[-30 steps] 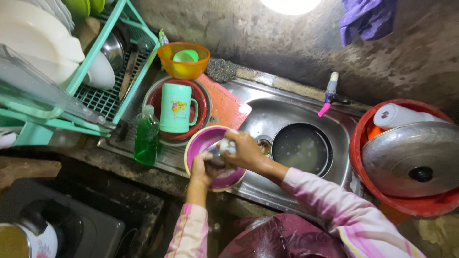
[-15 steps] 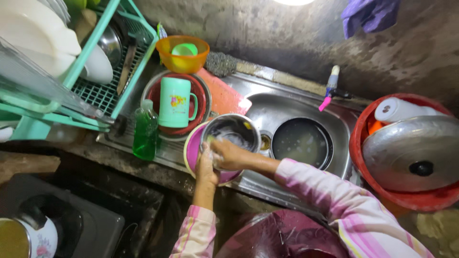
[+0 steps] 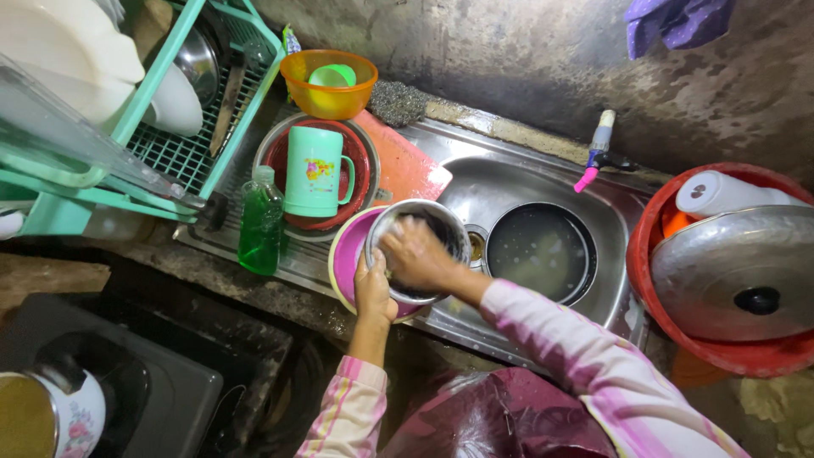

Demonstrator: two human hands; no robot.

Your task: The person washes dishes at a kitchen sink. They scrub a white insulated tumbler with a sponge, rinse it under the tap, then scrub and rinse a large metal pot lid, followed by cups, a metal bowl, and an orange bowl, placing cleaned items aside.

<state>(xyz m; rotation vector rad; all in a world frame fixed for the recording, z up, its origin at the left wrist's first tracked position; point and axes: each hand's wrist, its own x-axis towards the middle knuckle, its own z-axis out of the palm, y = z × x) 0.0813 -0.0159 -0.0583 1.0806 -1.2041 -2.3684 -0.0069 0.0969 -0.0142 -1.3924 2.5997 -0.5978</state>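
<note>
A small steel bowl [image 3: 441,222] is tilted over a pink plastic basin [image 3: 349,256] at the near edge of a steel sink [image 3: 500,182]. My left hand [image 3: 373,287] grips the bowl's near rim from below. Inside the bowl, my right hand [image 3: 417,253] presses against its inner wall; whether it holds a scrubber is hidden. Both sleeves are pink striped.
A dark round pan [image 3: 539,251] with water sits in the sink. A green soap bottle [image 3: 259,222], a teal mug [image 3: 312,171] in a red bowl, an orange bowl [image 3: 329,83] and a teal dish rack [image 3: 182,127] stand left. A red tub [image 3: 678,326] with a steel lid [image 3: 736,273] is right.
The steel bowl has come into my hands over the pink basin. My right hand moved from the basin's rim into the bowl, and the view moved closer.
</note>
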